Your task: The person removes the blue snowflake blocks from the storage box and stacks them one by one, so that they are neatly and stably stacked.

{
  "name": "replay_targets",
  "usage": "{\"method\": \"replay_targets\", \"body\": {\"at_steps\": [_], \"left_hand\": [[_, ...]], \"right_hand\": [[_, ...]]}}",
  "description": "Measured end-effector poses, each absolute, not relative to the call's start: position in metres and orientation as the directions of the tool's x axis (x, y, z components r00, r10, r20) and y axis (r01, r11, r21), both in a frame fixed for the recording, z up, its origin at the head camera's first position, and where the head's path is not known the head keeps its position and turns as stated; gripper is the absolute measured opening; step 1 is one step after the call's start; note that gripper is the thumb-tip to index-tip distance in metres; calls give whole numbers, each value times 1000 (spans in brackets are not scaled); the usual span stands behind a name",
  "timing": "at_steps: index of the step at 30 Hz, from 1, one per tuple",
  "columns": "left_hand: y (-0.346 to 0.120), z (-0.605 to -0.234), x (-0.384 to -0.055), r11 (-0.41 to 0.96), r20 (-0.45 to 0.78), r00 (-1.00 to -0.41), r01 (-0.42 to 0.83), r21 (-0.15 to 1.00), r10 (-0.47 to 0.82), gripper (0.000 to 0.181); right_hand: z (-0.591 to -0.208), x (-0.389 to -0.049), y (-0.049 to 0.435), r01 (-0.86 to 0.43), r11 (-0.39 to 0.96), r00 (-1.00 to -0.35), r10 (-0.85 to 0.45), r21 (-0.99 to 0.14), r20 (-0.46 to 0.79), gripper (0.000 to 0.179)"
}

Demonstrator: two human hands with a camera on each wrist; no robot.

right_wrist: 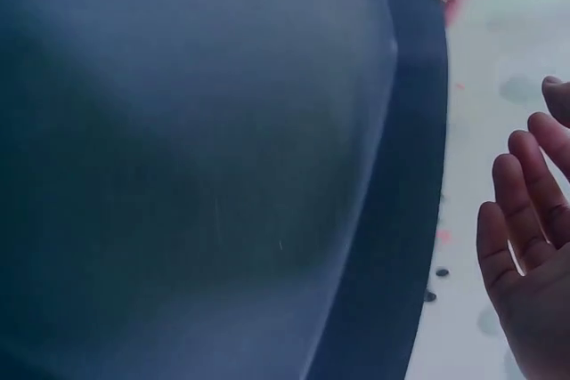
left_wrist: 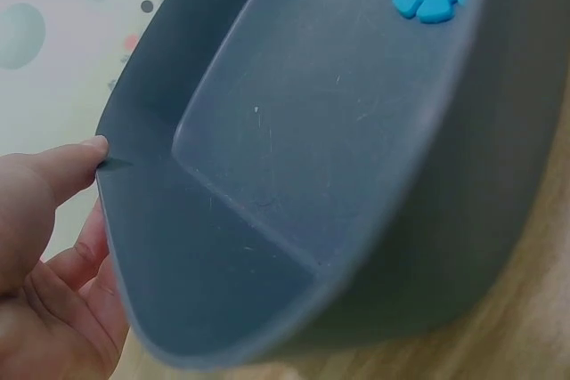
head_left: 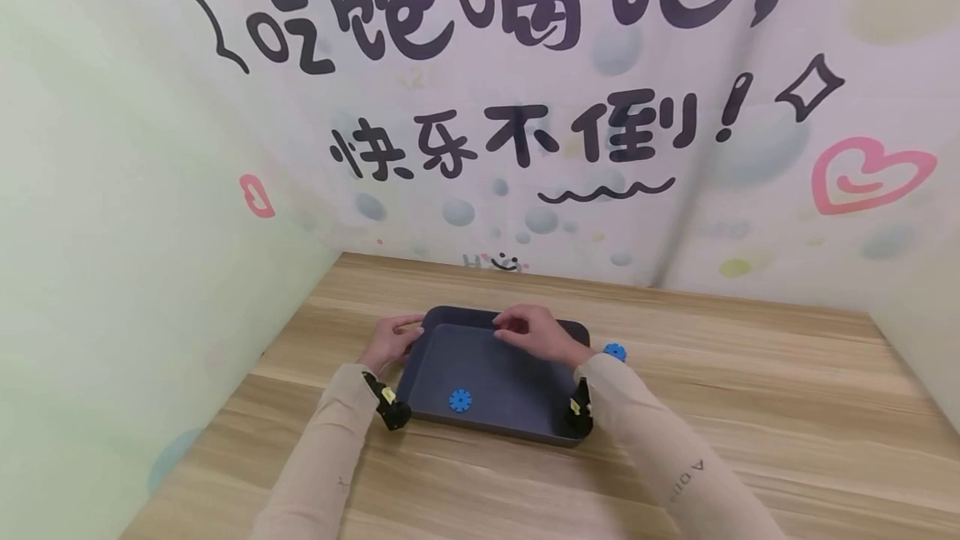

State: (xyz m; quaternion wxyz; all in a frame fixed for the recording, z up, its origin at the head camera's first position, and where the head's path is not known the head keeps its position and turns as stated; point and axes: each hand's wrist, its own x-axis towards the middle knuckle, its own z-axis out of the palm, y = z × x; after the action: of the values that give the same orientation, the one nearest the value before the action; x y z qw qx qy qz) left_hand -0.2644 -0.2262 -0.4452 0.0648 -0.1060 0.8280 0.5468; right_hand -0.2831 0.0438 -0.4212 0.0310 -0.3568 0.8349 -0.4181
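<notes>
A dark grey rectangular tray (head_left: 487, 365) sits on the wooden table. At its left side my left hand (head_left: 390, 342) grips the rim, thumb (left_wrist: 78, 165) on the edge and the other fingers against the outer wall. My right hand (head_left: 536, 333) hovers over the tray's far right part. Its fingers (right_wrist: 517, 206) are loosely bent with nothing between them. Inside the tray, by the near wall, lies a blue notched plastic disc (head_left: 461, 400) with a small hole in its middle, partly seen in the left wrist view too.
A second blue notched disc (head_left: 615, 352) lies on the table (head_left: 720, 390) just right of the tray, partly behind the right sleeve (head_left: 660, 432). A printed cloth wall (head_left: 465, 232) stands along the table's back edge, and a pale wall (head_left: 135, 273) rises at the left.
</notes>
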Motion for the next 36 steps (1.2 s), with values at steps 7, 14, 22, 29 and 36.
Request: {"method": "replay_targets", "body": {"at_steps": [7,14,22,29,36], "left_hand": [[-227,-444,-266,391,-220,-971,-240,889,-95,35],[-227,-443,-268,398,-226,-970,-245,884,-93,35],[-226,-446,-269,398,-231,-967,-254,882,-107,34],[-227,-448,-268,385,-236,-966,-259,886,-108,34],[-228,-449,-266,389,-233,-966,-257,885,-108,34]], "right_hand": [[-431,-290,24,-597,381,-692,-690,-706,213,29],[-445,-293,16,-609,425,-643,-758,-670,104,32],[-450,-292,8,-524,394,-559,-828,-755,-44,32],[-448,-288,3,-500,394,-491,-862,-771,-123,34],[-446,-284,-3,-551,365,-400,-905,-750,-146,34]]}}
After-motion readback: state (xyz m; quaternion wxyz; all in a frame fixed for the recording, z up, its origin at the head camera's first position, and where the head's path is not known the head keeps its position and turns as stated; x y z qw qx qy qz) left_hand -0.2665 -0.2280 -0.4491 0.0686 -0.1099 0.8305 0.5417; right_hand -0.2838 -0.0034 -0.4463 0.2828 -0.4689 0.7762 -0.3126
